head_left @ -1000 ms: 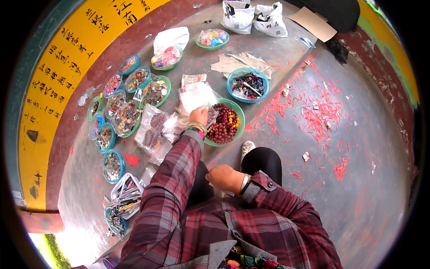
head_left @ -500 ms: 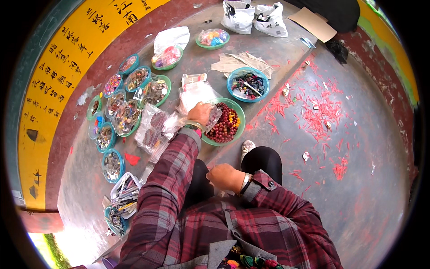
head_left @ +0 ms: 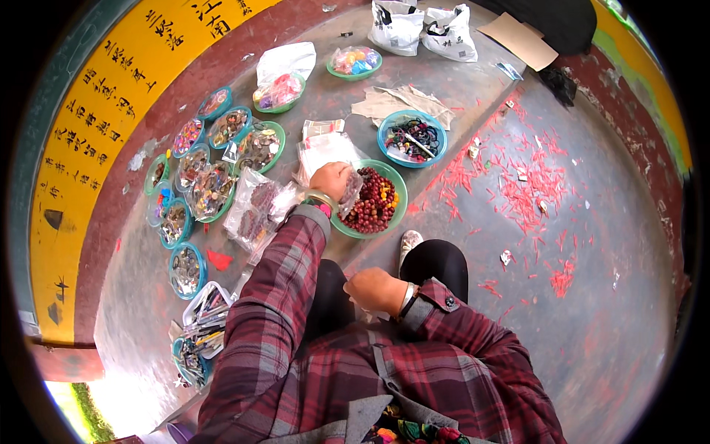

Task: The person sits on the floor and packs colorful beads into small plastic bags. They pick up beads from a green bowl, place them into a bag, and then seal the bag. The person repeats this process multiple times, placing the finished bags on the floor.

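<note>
My left hand (head_left: pixel 330 180) is closed on a small clear plastic bag (head_left: pixel 352 195) at the left rim of a green bowl (head_left: pixel 403 197). Strings of dark red beads (head_left: pixel 373 211) with a few yellow ones fill that bowl. Close to my lap, my right hand (head_left: pixel 376 289) is curled shut; its fingers turn away from view, so anything inside them is hidden. Beside my left wrist lie more clear bags (head_left: pixel 255 211) with dark red contents. Flat, pale plastic bags (head_left: pixel 323 150) lie just beyond my left hand.
Several bowls of small trinkets (head_left: pixel 210 194) crowd the left. A blue bowl (head_left: pixel 411 163) of dark cords stands farther on, by a beige cloth (head_left: pixel 403 105). White bags (head_left: pixel 396 29) stand at the back. Red paper scraps (head_left: pixel 525 192) litter the lower floor on the right, past a step edge.
The view has shifted very slightly. My left hand has stayed at the bowl's left rim, its wrist turned a little with the bag; my right hand remains by my lap.
</note>
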The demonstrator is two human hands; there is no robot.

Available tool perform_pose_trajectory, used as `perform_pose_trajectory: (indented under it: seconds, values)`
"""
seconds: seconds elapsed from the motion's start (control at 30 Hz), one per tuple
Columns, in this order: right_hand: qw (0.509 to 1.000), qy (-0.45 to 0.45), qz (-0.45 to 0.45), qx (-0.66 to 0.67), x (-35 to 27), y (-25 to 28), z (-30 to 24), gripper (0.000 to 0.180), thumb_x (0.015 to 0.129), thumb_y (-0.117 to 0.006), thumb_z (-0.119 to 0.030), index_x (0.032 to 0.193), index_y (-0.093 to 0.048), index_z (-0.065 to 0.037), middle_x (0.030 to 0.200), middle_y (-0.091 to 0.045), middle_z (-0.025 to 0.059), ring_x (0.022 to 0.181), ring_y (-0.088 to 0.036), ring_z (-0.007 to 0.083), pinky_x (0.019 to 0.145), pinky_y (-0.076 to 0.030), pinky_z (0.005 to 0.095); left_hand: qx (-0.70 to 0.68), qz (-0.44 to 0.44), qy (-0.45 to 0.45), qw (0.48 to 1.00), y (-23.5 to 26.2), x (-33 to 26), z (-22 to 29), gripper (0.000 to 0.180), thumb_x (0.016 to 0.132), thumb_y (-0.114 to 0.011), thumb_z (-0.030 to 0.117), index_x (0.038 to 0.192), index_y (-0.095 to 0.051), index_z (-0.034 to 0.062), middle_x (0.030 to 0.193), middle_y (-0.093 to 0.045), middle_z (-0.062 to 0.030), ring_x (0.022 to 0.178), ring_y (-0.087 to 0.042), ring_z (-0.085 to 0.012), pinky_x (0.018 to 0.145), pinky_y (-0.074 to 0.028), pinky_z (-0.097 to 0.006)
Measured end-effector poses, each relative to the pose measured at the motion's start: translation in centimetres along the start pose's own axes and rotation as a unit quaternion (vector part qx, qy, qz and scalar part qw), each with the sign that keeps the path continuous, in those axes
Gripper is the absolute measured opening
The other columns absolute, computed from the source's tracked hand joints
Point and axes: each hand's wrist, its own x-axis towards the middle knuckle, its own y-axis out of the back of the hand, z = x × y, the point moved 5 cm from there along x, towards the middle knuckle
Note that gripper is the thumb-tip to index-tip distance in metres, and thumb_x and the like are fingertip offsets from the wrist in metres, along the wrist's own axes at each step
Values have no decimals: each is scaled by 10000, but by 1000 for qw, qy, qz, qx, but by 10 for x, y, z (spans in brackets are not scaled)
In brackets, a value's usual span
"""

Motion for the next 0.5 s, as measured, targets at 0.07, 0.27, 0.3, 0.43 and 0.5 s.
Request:
perform_pose_trajectory:
  seconds: [0.07,0.27,0.3,0.43,0.5]
  values:
    - [1000,4,3,-14,0,-4,0,155,733,-626,-194,726,-601,-41,701,-604,147,704,-602,340,617,-472,429,-14,-22,29,999,-1,0,-2,222,820,-549,261,868,-638,63,787,-625,-160,762,-596,-341,677,-467,-396]
    - [1000,-12,8,-5,0,0,0,155,732,-627,-199,733,-603,-46,710,-604,153,710,-602,341,620,-473,435,-6,-32,5,999,10,3,8,252,818,-555,299,890,-642,73,781,-626,-162,756,-600,-343,671,-469,-389]
    - [1000,-9,8,-9,0,-3,0,156,732,-628,-199,735,-602,-46,712,-604,151,709,-601,341,620,-473,435,-2,-3,-21,1000,13,3,13,247,820,-549,296,895,-641,80,797,-626,-165,752,-599,-343,673,-468,-395]
    - [1000,3,19,-14,1,-14,5,153,726,-630,-200,733,-601,-50,709,-604,146,701,-600,338,616,-473,431,26,-30,-49,998,10,-2,15,240,833,-530,290,901,-633,83,801,-624,-163,771,-594,-344,675,-464,-405]
    - [999,6,29,-13,1,-13,5,149,720,-631,-198,727,-600,-53,698,-601,144,692,-598,336,612,-473,429,27,-27,-10,999,13,-2,14,245,837,-526,293,906,-630,83,800,-623,-162,779,-591,-345,678,-464,-406]
